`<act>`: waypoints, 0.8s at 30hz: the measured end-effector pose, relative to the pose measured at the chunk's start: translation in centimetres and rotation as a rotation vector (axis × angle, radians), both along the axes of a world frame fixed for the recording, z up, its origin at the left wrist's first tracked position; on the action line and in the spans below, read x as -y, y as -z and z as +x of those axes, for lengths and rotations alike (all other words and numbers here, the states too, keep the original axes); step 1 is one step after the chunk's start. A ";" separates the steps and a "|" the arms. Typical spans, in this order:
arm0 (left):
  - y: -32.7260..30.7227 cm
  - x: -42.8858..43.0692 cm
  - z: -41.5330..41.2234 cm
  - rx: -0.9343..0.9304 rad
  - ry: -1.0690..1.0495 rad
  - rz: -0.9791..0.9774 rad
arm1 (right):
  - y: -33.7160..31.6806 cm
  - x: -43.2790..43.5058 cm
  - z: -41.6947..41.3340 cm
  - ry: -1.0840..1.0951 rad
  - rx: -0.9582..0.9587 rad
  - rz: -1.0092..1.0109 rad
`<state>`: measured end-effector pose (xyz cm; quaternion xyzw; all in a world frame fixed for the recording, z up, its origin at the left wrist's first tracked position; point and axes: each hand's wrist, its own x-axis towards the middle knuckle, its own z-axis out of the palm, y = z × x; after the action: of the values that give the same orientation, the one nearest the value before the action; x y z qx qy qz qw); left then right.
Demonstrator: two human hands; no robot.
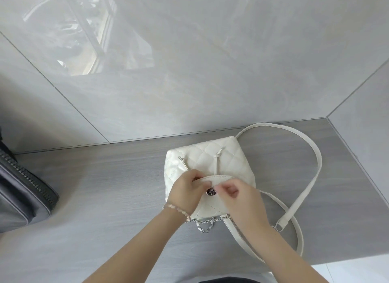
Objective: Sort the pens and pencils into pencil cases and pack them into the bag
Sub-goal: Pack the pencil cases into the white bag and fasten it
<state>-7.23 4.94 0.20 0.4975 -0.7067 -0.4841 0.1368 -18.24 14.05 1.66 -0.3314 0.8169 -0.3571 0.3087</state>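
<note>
A white quilted bag (212,158) lies on the grey wood-grain counter (105,198), its flap (210,207) toward me with a round metal clasp (210,191). My left hand (187,192) grips the flap's left edge with curled fingers. Just right of the clasp, my right hand (235,195) pinches the flap with curled fingers. The bag's long white strap (313,156) loops out to the right, and a silver chain (204,226) hangs at the near side. No pens, pencils or pencil cases show.
A dark grey zippered bag (23,194) sits at the counter's left edge. Glossy tiled walls (189,61) rise behind and to the right of the counter. The counter's front edge runs at the lower right.
</note>
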 end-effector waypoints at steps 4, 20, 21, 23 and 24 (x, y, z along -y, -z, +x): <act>0.7 -0.8 1.5 0.047 -0.080 -0.171 | 1.8 -3.1 -1.9 0.139 -0.108 -0.140; -7.9 3.3 -3.3 -0.398 -0.421 0.284 | 3.5 -1.9 0.4 -0.135 0.439 -0.113; -8.1 3.2 -3.4 -0.410 -0.419 0.272 | 3.4 -2.1 0.5 -0.179 0.494 -0.130; -8.3 3.1 -3.4 -0.435 -0.413 0.264 | 3.4 -2.5 0.4 -0.264 0.540 -0.125; -8.4 3.2 -3.4 -0.445 -0.413 0.266 | 3.2 -2.9 0.2 -0.297 0.534 -0.092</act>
<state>-10.62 1.78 8.58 0.5260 -0.4741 -0.6309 0.3169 -18.02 16.93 -1.57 -0.3555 0.6323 -0.4193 0.5459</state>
